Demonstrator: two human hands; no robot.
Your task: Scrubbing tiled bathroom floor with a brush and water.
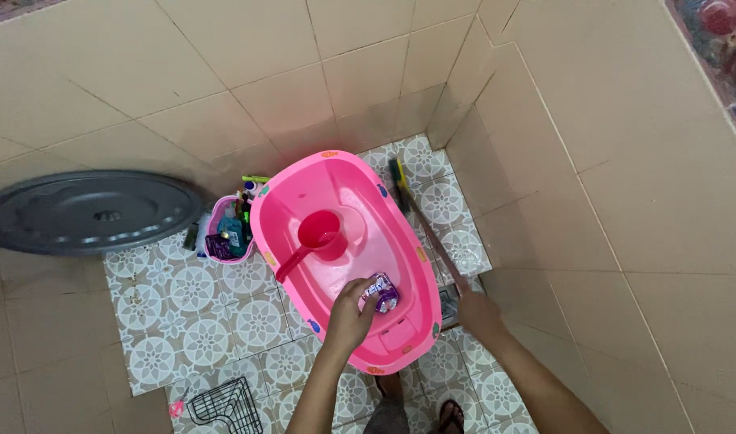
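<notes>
Over the near end of the pink tub [400,241], the left hand [350,317] is closing around a small purple packet [381,292], tilting it toward the water, while the right hand [478,312] is gripping the brush handle [432,237] beside the tub, steadying it.

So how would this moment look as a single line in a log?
left hand: holds purple packet over pink tub | right hand: grips brush handle | scoop: in tub
</notes>
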